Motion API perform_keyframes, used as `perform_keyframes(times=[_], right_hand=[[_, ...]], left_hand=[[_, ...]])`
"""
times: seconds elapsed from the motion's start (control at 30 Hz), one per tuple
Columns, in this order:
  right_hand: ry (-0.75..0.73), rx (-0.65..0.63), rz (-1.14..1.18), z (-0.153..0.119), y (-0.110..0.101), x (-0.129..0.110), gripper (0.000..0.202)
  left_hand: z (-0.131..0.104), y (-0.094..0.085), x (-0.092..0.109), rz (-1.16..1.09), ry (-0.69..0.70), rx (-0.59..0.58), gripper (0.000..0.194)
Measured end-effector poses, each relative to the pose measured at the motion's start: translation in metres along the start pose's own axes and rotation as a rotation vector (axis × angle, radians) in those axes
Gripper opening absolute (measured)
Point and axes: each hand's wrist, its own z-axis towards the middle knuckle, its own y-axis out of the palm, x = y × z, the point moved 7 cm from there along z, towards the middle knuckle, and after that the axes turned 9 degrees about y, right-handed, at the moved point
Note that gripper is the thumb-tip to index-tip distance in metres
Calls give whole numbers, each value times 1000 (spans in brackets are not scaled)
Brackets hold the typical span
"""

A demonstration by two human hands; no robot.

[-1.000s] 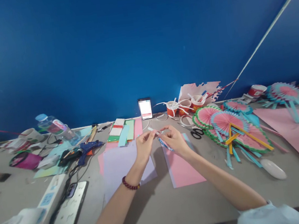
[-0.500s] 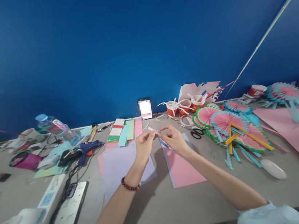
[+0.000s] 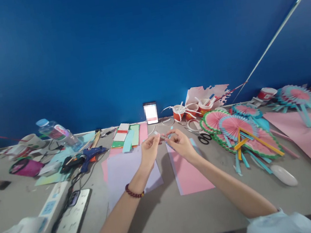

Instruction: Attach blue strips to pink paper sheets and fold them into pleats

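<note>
My left hand [image 3: 150, 149] is closed in a pinch over the table, a bead bracelet on its wrist. Facing it, my right hand [image 3: 180, 144] pinches too, its fingertips almost meeting the left ones. Between them runs a thin pale strip [image 3: 162, 136], mostly covered by the fingers; it looks like paper. A bit of light blue shows just above the right fingers. Below the left hand lies a lilac sheet [image 3: 125, 174]. Under the right hand and forearm is a pink sheet [image 3: 192, 174] with a lilac edge.
Black-handled scissors [image 3: 204, 138] and several folded paper fans [image 3: 238, 126] lie to the right, near a white computer mouse [image 3: 284, 175]. A lit phone [image 3: 151, 113] stands against the blue wall. At left are a glue gun [image 3: 90, 155], a bottle [image 3: 58, 132] and a power strip [image 3: 48, 214].
The blue-and-white end that hung below my right hand no longer shows there; a light blue bit now appears above the fingers. Both hands have stayed in nearly the same place.
</note>
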Motion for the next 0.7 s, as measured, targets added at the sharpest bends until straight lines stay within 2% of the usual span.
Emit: perform_keyframes(times=[0.13,0.33,0.7], right_hand=[[10,4,13,-2,0,-1,26],[35,1,32,-4,1,1,20],[-20,-13,-32,-6,4,-8,21]], left_hand=[[1,1,0,70,59,-48,20],[0,-5,0,75,17,39,19],[1,-6,7,26,-11,77,22]])
